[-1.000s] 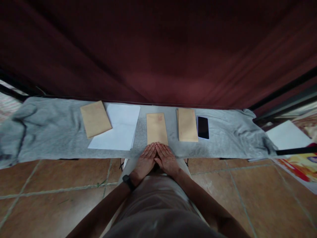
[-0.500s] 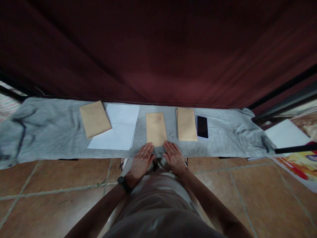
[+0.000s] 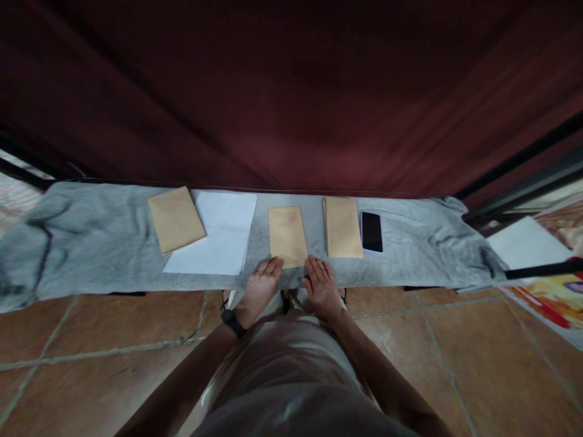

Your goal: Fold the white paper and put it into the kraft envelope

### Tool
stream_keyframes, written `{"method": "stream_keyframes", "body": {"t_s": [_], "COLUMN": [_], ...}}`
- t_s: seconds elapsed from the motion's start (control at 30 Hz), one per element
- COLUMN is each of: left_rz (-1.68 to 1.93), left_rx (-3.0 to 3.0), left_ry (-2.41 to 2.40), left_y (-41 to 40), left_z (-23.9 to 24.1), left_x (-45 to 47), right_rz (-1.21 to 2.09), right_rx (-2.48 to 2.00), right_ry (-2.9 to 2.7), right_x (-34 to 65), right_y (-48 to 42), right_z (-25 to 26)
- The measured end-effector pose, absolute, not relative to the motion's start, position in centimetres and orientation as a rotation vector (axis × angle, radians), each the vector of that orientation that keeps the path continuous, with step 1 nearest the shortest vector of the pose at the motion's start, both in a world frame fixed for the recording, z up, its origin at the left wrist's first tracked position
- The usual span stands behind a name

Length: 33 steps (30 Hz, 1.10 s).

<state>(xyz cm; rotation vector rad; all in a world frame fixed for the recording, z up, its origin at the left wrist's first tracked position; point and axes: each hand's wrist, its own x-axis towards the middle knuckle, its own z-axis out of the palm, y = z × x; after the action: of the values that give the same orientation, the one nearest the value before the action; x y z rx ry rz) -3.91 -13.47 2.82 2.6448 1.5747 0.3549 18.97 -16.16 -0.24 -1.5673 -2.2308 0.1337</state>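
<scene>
Now keeping left hand (image 3: 261, 284) and right hand (image 3: 323, 287) apart at near corners of brown envelope (image 3: 287, 233), lying flat on grey cloth (image 3: 410, 243); no longer meeting over near edge. Apparently smoothing that edge. Resting right flat, open; curling left slightly, can't tell if pinching.

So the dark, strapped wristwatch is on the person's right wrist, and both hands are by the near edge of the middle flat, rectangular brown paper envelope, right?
Not quite: the dark, strapped wristwatch is on the left wrist, as the head view shows. The left hand and right hand are indeed by the near edge of the middle flat, rectangular brown paper envelope.
</scene>
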Motion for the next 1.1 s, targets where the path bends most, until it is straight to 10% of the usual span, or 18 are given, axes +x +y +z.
{"method": "stream_keyframes", "body": {"t_s": [1.1], "left_rz": [0.196], "left_rx": [2.803], "left_ry": [1.322], "left_y": [-9.4], "left_z": [3.2], "left_x": [-2.1], "right_rz": [0.264], "right_rx": [-1.480], "right_ry": [-2.203], "right_x": [15.5], "right_y": [-13.0], "right_z": [0.1]}}
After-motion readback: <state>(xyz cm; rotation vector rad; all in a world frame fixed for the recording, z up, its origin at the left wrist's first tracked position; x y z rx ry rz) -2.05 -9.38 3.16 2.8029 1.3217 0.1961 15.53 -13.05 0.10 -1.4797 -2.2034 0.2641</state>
